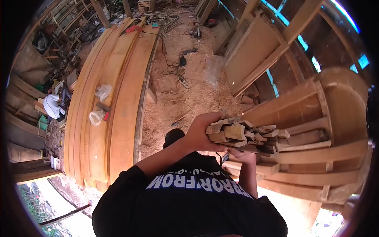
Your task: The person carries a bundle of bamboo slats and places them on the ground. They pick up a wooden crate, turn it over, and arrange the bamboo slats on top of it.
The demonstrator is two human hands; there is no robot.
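Observation:
A bundle of short, rough wood offcuts [235,133] is held in front of my chest, right of centre, with its uneven ends showing. My left hand [203,132] is wrapped round the bundle's left side. Beneath the bundle, my right hand [243,156] supports it, its fingers partly hidden by the wood.
Long planks [128,98] lie side by side at the left, with plastic bags [103,92] and a red tool [133,29] on them. Shavings, a cable and a power strip [183,81] lie on the floor. Wooden panels and frames [304,106] stand at the right.

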